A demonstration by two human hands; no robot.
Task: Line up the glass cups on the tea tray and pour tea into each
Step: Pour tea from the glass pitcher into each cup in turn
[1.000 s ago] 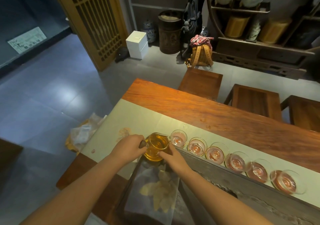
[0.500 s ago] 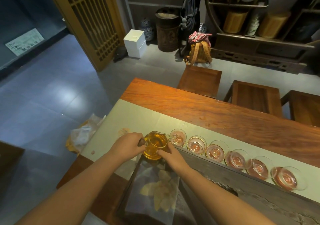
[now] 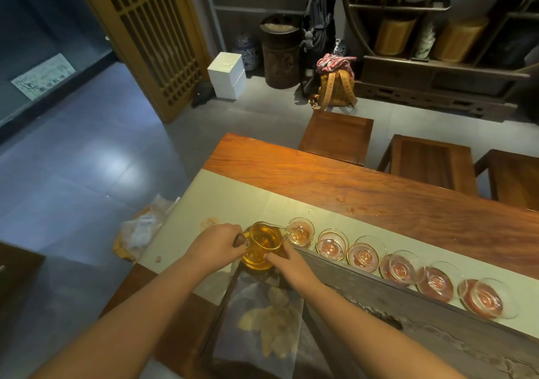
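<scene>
Wooden table (image 3: 379,186): amber-filled glass pitcher (image 3: 264,246).

One view only on my feed: head camera, wide-angle, worn by the person. It looks forward and steeply down from above the near edge of the wooden table (image 3: 379,192). Both forearms enter from the bottom of the frame, close to the lens; left hand (image 3: 215,247) and right hand (image 3: 291,265) sit near centre. The table runs off to the right. The upper frame takes in the floor, stools (image 3: 335,136) and a far shelf (image 3: 437,66). Edges bow with lens distortion.
</scene>
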